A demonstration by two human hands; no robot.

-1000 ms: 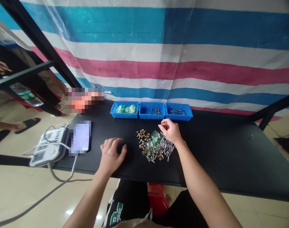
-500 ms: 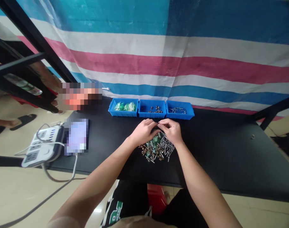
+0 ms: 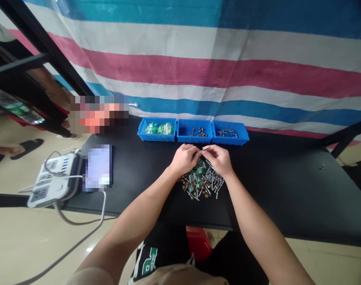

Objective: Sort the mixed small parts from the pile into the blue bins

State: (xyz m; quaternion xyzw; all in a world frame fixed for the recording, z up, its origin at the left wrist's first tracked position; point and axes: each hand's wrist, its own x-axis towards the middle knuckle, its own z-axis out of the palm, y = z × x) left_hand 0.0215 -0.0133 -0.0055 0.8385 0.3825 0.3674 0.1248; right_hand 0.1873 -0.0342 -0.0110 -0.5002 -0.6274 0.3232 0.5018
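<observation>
My left hand (image 3: 184,160) and my right hand (image 3: 219,160) meet fingertip to fingertip above the far edge of a mixed pile. A slim silver rivet (image 3: 206,148) shows in the pinch of my right hand. My left hand's fingers are closed right beside it; what they hold, if anything, is hidden. The pile has brass-coloured screws (image 3: 185,185), green clear plastic pieces (image 3: 200,170) and silver rivets (image 3: 217,183). Behind my hands stand a blue bin (image 3: 156,137) of green plastic pieces, a blue bin (image 3: 194,139) with brass-coloured screws, and a blue bin (image 3: 231,141) with silver rivets.
On the left of the black table (image 3: 275,186) lie a white power strip (image 3: 54,178), its cables and a blurred-out tablet-like object (image 3: 97,166). A small metal piece (image 3: 322,166) lies far right. A striped sheet (image 3: 180,71) hangs behind. Another person's arm (image 3: 51,85) is at left.
The silver rivet has come into sight between my fingertips. My hands stay together over the pile, and the whole view has shifted slightly.
</observation>
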